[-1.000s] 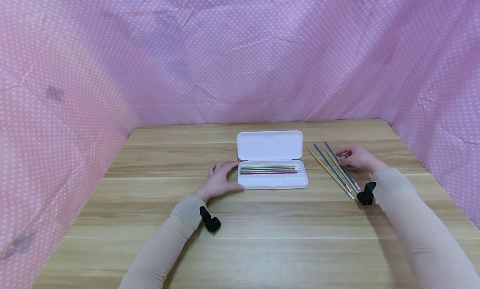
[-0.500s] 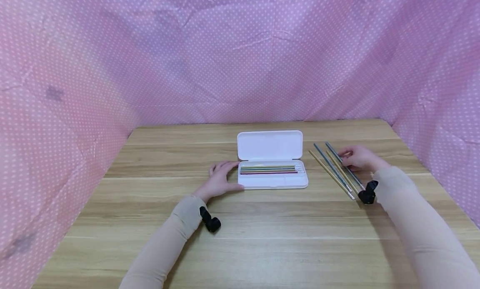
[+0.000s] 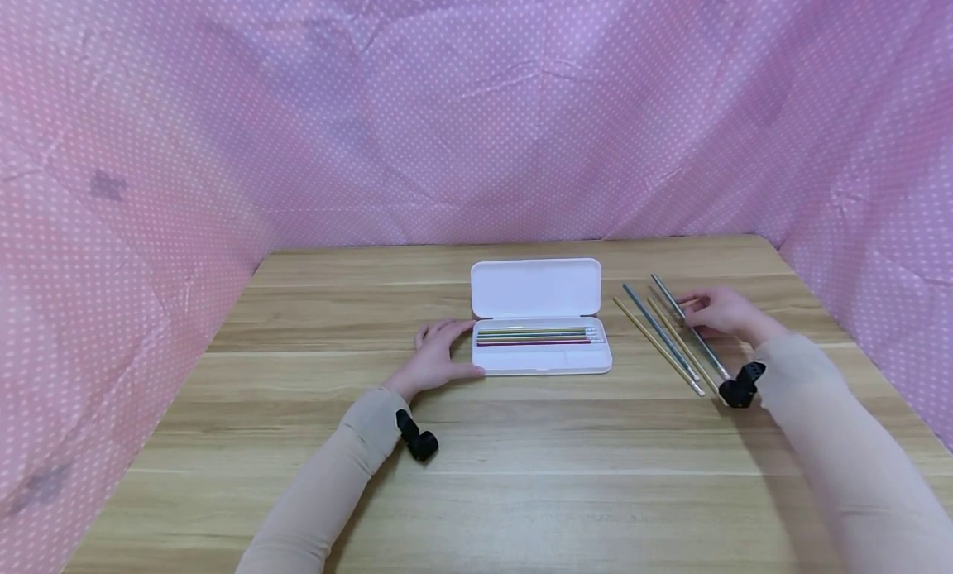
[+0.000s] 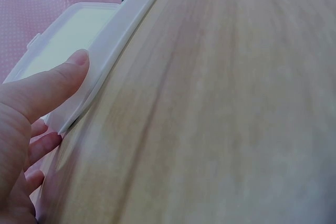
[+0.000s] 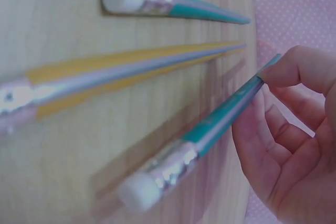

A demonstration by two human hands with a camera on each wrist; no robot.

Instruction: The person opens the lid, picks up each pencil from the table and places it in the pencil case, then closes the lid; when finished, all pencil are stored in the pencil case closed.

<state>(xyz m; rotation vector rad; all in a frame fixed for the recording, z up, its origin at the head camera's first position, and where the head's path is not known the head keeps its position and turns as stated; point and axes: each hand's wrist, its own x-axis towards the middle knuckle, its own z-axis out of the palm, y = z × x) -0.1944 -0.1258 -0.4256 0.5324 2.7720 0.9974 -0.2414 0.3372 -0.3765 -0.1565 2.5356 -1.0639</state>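
Wooden tabletop bears an open white case holding pencils.

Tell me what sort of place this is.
Probably a staged tabletop recording spot: a wood-grain table, pink dotted cloth hung behind and beside it, and black cameras on both wrists.

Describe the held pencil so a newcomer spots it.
On the wooden table, right of the open white case, lie three loose pencils. Just right of them is a teal pencil with a white eraser. Unlike them, it's pinched in the right hand.
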